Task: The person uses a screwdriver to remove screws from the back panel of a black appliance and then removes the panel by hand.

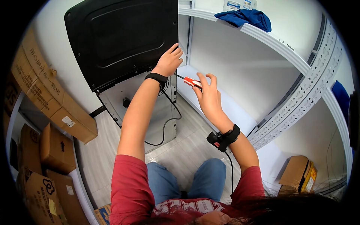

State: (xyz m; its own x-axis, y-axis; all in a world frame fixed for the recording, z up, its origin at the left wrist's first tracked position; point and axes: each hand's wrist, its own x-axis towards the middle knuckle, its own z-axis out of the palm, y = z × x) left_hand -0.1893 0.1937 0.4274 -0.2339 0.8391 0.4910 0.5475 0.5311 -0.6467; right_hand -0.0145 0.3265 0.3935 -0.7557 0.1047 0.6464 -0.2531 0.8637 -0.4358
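A tall appliance stands in front of me, with a black panel (123, 41) over a bare metal lower body (123, 103). My left hand (170, 60) rests at the panel's lower right edge, its fingers stretched out along the side. In my right hand (210, 93) is a screwdriver (193, 83) with a red and white handle, gripped by the fingers. The shaft points left at the right side of the metal body, just below my left hand. Whether its tip sits on a screw I cannot tell.
White metal shelving (285, 56) curves along the right, with a blue cloth (247, 18) on top and an opened cardboard box (296, 172) lower down. Cardboard boxes (58, 146) fill the left side. A black cable (165, 127) hangs across the metal body beside my left forearm.
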